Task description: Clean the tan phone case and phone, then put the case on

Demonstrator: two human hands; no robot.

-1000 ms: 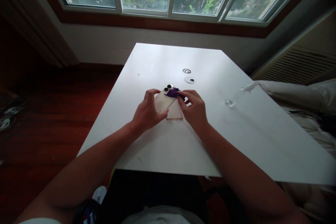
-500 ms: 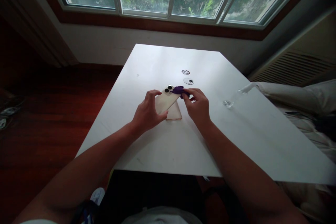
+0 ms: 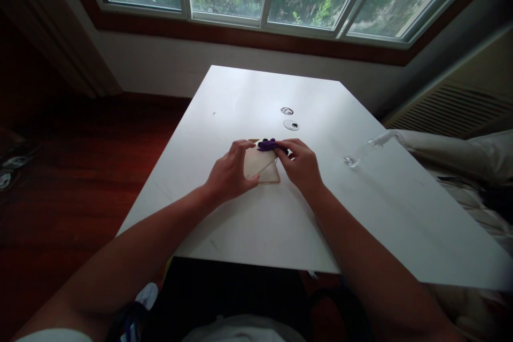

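While the left hand (image 3: 230, 175) is clamped on the phone (image 3: 256, 162), thumb on the near edge and fingers over the far one, the main trick here is keeping that hold low and steady so the phone doesn't skate around on the desk (image 3: 248, 96). Looks like a wiping job, so I'd say light pressure and short strokes beat scrubbing, especially up by the camera end where the cloth (image 3: 267, 145) sits. The right hand (image 3: 301, 164) has the little purple cloth pinched in its fingertips, closed tight on it, pressed down at the phone's far corner.

From the left grip, the phone pokes out toward 2 o'clock, tilted, and it seems to rest on a second flat pale thing, maybe a case (image 3: 271, 176), which peeks out at 4 o'clock. The cloth is at about 11 o'clock from the right grip, touching the phone. Two small round bits (image 3: 290, 125) sit further back at 12 o'clock, well apart from both hands.
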